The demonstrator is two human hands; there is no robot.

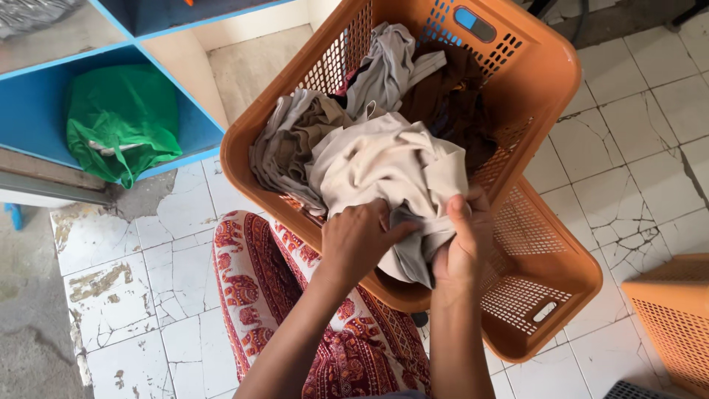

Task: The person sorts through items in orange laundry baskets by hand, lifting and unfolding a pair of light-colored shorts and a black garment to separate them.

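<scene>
Both hands are closed on one beige cloth garment (pixel 391 166), which lies heaped at the near rim of the upper orange perforated plastic laundry basket (pixel 532 70). The left hand (pixel 356 240) has its fingers curled into the cloth's lower fold. The right hand (pixel 464 240) pinches the same fold, thumb laid on top, fingers tucked under the fabric and out of sight.

That basket sits tilted across a second orange perforated basket (pixel 546 295), whose near right corner and handle slot show below it. Behind the beige garment, toward the far rim, lie a grey-beige crumpled cloth (pixel 284 144), a dark brown garment (pixel 450 92) and a pale grey garment (pixel 388 63).

The person's red patterned trousers (pixel 251 281) reach under the basket's near left edge. A green plastic bag (pixel 118 122) rests in a blue shelf compartment (pixel 29 111). Cracked white floor tiles (pixel 628 148) surround the baskets. A third orange basket (pixel 676 325) is cut off at the right edge.
</scene>
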